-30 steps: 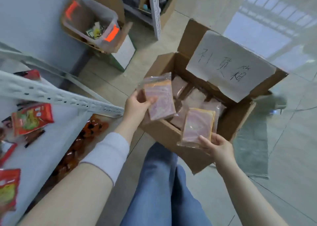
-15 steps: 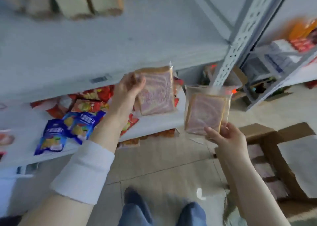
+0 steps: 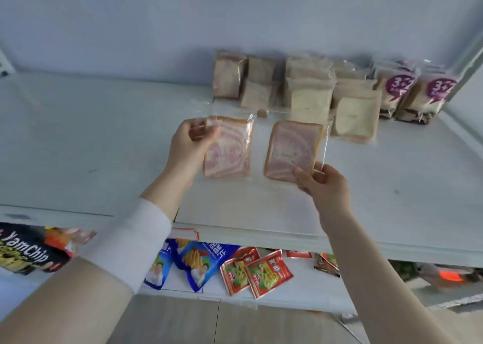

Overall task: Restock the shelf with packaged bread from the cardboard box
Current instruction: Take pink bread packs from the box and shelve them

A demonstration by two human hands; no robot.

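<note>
My left hand [image 3: 189, 146] grips the left edge of a clear pack of pink marbled bread [image 3: 230, 149], held over the white shelf [image 3: 91, 139]. My right hand [image 3: 322, 181] pinches the lower corner of a second pink marbled bread pack [image 3: 291, 147] just to its right. Both packs hover above the shelf surface in front of a row of packaged bread [image 3: 308, 92] standing along the back wall. The cardboard box is out of view.
Purple-labelled bread bags [image 3: 418, 92] stand at the shelf's back right by the upright post [image 3: 470, 53]. The lower shelf holds blue snack bags [image 3: 201, 262], red packets [image 3: 256, 273] and a black chip bag [image 3: 23, 252]. The left half of the upper shelf is bare.
My view rose from the box on the floor to the upper shelf. Both hands lifted their bread packs from the box up over that shelf.
</note>
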